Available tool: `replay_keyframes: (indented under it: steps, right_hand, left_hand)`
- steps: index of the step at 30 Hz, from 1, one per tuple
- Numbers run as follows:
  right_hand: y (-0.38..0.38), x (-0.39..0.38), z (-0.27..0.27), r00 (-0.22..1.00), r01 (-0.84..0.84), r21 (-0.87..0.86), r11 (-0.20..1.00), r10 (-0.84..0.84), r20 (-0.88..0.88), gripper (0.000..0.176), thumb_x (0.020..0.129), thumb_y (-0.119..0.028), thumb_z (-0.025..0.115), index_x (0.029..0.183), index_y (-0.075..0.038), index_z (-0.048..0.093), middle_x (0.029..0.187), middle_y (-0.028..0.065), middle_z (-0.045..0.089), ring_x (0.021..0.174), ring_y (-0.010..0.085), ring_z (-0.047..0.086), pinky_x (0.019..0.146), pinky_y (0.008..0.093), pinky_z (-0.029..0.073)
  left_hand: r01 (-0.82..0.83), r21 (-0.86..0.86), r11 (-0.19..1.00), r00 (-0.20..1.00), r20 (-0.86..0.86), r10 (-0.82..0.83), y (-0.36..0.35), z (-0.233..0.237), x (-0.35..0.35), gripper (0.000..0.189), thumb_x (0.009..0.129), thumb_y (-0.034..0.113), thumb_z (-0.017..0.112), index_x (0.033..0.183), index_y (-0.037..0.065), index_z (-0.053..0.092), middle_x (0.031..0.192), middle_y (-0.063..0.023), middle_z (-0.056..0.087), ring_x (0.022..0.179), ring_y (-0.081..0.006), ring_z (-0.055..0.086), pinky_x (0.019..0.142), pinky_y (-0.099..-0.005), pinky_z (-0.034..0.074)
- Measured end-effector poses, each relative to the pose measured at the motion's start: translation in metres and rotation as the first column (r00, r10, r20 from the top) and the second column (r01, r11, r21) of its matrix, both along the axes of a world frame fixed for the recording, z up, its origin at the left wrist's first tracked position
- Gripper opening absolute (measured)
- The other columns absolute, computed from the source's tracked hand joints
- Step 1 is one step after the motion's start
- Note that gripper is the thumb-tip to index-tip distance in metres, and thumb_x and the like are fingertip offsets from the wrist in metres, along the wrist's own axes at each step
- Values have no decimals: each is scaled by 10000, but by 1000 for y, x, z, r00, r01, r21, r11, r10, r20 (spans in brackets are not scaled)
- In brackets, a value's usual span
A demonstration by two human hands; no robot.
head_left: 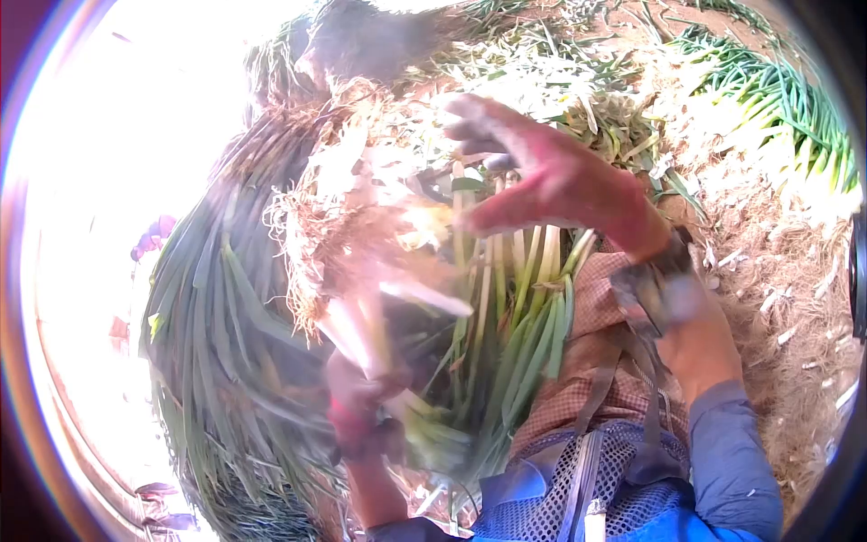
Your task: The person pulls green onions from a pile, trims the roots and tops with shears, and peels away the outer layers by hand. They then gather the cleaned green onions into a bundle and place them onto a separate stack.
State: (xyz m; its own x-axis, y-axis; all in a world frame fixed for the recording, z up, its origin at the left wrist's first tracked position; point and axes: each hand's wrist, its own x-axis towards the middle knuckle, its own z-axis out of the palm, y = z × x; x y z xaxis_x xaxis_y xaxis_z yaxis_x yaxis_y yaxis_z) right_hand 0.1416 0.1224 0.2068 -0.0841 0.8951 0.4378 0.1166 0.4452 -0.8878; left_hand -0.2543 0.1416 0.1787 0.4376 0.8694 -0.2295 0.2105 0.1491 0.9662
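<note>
My left hand (361, 406), in a red and dark glove and blurred by motion, is wrapped round a green onion (361, 334). Its white shank points up, and its green leaves trail below the hand. My right hand (551, 176), in a red glove with greyish fingertips, is raised with fingers and thumb spread and nothing in it. Below that hand, cleaned green onions (533, 280) lie by my lap, pale stalks upward. To the left rises a large heap of untrimmed green onions (226, 262), with tangled brown roots (302, 244) along its near side.
Stripped leaves and peelings (560, 77) litter the ground ahead. Another row of green onions (786, 108) lies at the far right. Dry roots and scraps (786, 361) cover the ground on my right. The far left is washed out by glare.
</note>
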Motion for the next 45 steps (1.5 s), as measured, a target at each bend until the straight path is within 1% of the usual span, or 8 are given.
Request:
replay_keyframes:
  steps: [9,13,17,25,31,35,40,45]
  right_hand:
    - [74,-94,-72,727,-586,-87,805,571,382,450,981,-123,641,1422,-51,588,1355,64,659,1150,122,620,1036,297,555]
    - [43,-118,-86,744,-619,97,780,621,-246,507,978,-104,598,1482,-58,559,1478,77,613,1414,222,544,1221,404,439]
    - [36,-86,-76,461,-15,-90,996,87,883,488,988,-181,604,1469,-97,585,1458,101,624,1403,267,549,1199,448,436]
    - [31,196,-63,520,802,102,589,-772,364,244,1025,-150,539,870,-68,709,756,109,606,727,174,619,635,303,540]
    - [-3,81,-36,585,213,156,964,-254,770,195,1081,-165,557,1089,-42,709,779,48,627,707,131,641,672,262,600]
    - [-5,-44,-73,939,-121,-532,838,-78,-336,539,904,-293,832,1322,13,686,1025,229,768,1021,245,746,980,377,607]
    - [-24,-77,-84,970,-55,-476,878,160,183,557,923,-300,762,1385,-8,656,1009,229,771,1009,273,751,941,411,594]
    - [-15,1,-62,779,624,-288,727,-544,313,257,931,-201,649,1015,21,746,847,176,751,742,311,743,700,434,605]
  left_hand:
    - [310,296,903,950,-51,-309,-21,4,22,330,680,11,808,1005,29,757,837,-89,675,784,-200,663,779,-364,542]
    - [216,111,970,975,-86,-207,-22,12,40,403,649,-31,859,1037,3,753,860,-38,697,775,-131,655,730,-292,525]
    - [110,-41,993,968,-221,-116,-12,-15,36,562,633,94,950,1121,-12,694,927,-26,726,789,-115,689,724,-293,580]
    - [36,-25,999,914,-404,-43,-20,-75,-5,570,633,207,1031,1037,4,685,854,-31,720,733,-120,678,675,-306,588]
    - [64,64,996,945,-324,-40,-12,-81,13,488,685,135,1000,1036,13,682,857,-31,716,738,-121,671,676,-314,586]
    - [69,24,997,942,-330,-57,-13,-76,31,532,681,102,994,1087,-2,666,887,-33,716,756,-116,674,684,-307,588]
    - [73,107,992,948,-316,-35,-21,-68,47,533,684,74,977,1108,-9,664,911,-52,728,789,-113,691,683,-300,591]
    - [121,195,973,880,-475,-14,-36,-64,69,682,629,176,1000,1197,-6,670,946,-67,743,800,-138,708,723,-325,602]
